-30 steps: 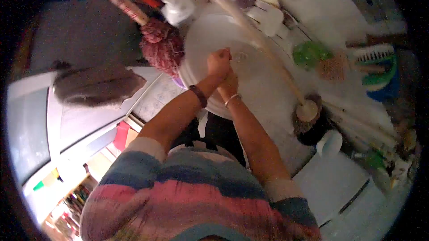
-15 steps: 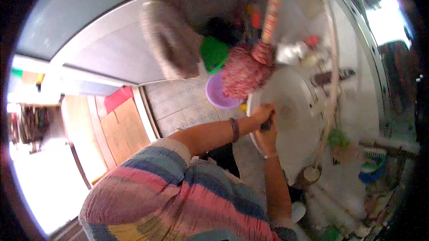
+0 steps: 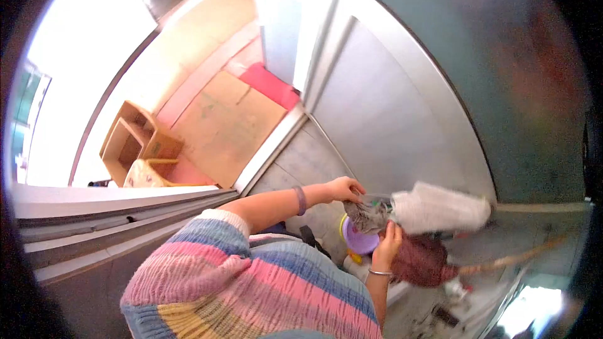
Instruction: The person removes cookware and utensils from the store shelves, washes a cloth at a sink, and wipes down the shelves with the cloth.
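Note:
A crumpled grey patterned cloth (image 3: 367,218) hangs between my two hands. My left hand (image 3: 345,189), with a purple band on the wrist, is closed on its upper left edge. My right hand (image 3: 387,243), wearing a silver bracelet, pinches the other side of the cloth. Below the cloth, a purple basin (image 3: 359,238) is partly hidden. Just beyond my right hand is a whitish towel (image 3: 440,209), blurred. A dark red mop head (image 3: 424,260) lies behind my right hand, its handle (image 3: 512,257) running off to the right.
A grey door panel (image 3: 402,106) with a pale frame rises in front. Past the threshold on the left, flattened cardboard (image 3: 229,122) covers the floor, near an open brown box (image 3: 141,138) and a small patterned stool (image 3: 147,174). Tiled floor (image 3: 304,160) lies between.
My view has swung left, away from the white washbasin and towards the doorway. My hands have moved apart; the dark bunched item between them now shows as a partly opened grey cloth.

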Demonstrator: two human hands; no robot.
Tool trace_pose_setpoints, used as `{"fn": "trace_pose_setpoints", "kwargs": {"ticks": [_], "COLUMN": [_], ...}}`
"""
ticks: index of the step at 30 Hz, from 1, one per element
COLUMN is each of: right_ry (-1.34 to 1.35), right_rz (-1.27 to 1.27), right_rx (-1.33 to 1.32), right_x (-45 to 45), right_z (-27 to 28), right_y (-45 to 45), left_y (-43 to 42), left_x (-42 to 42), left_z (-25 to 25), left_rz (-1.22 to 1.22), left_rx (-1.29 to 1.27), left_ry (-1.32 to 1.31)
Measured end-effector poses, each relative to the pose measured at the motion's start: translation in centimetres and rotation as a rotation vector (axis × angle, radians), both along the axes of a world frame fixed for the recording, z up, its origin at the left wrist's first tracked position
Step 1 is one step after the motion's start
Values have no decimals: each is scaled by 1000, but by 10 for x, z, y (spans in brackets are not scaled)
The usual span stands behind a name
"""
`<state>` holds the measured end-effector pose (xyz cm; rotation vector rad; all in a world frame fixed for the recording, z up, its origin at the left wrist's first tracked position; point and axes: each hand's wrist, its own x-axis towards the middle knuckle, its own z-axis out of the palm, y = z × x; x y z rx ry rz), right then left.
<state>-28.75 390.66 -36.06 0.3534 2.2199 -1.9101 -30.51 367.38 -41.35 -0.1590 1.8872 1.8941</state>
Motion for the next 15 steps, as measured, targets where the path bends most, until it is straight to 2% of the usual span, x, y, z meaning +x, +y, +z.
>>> {"fn": "trace_pose_setpoints", "kwargs": {"ticks": [1, 3, 6, 9, 11, 14, 15], "right_ry": [-6, 18, 68, 103, 103, 88, 54], "right_rz": [-19, 111, 189, 361, 452, 645, 773], "right_rx": [-243, -360, -544, -549, -459, -500, -559], "right_x": [-13, -40, -66, -94, -116, -135, -138], "right_z": [12, 34, 78, 105, 112, 115, 121], "right_y": [-31, -75, -150, -214, -259, -332, -356], "left_y": [-27, -70, -118, -159, -186, -228, -240], "left_x": [2, 6, 0, -6, -11, -25, -26], "left_z": [2, -2, -25, 1, 1, -4, -9], "left_rz": [78, 217, 410, 522, 502, 500, 573], "left_rx": [86, 248, 311, 73, 24, -35, -45], "left_ry": [-37, -108, -143, -262, -246, -255, -163]}}
